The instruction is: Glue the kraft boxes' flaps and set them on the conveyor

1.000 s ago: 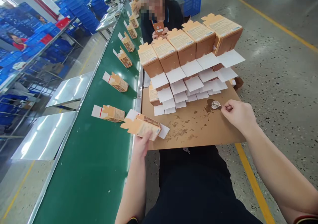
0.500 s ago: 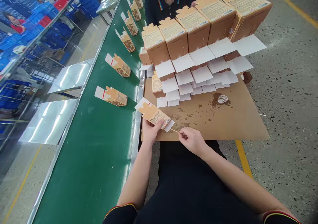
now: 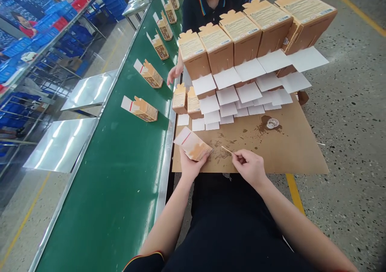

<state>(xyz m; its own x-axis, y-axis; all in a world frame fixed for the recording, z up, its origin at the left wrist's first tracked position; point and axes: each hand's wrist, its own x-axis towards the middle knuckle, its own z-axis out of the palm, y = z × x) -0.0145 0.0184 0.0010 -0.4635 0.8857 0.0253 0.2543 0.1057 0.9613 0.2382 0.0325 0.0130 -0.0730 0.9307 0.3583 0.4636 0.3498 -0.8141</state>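
Observation:
My left hand (image 3: 193, 165) is closed around a small tan cardboard box (image 3: 197, 148), its white flap with a red stripe pointing up and left. The box is tilted above the cardboard sheet (image 3: 295, 151). Pinched in my right hand (image 3: 249, 165) is a thin cotton swab (image 3: 226, 149), its tip pointing left and a short way from the box. Further back on the sheet stands a small clear cup (image 3: 272, 123) in a wet patch. Behind both hands, several tan boxes (image 3: 244, 30) are stacked in rows, their white flaps (image 3: 227, 81) sticking out towards me.
A green conveyor belt (image 3: 99, 191) runs along my left with several upright boxes (image 3: 146, 110) on it. Across the stack sits a co-worker (image 3: 191, 10), one hand (image 3: 175, 73) by the belt edge. Another swab (image 3: 321, 144) juts past the sheet's right edge. Metal side tables (image 3: 62, 143) stand left.
The swab has moved right, away from the box. My left hand has turned the box. A co-worker's hand has appeared beside the belt, and another box now shows at the stack's left end.

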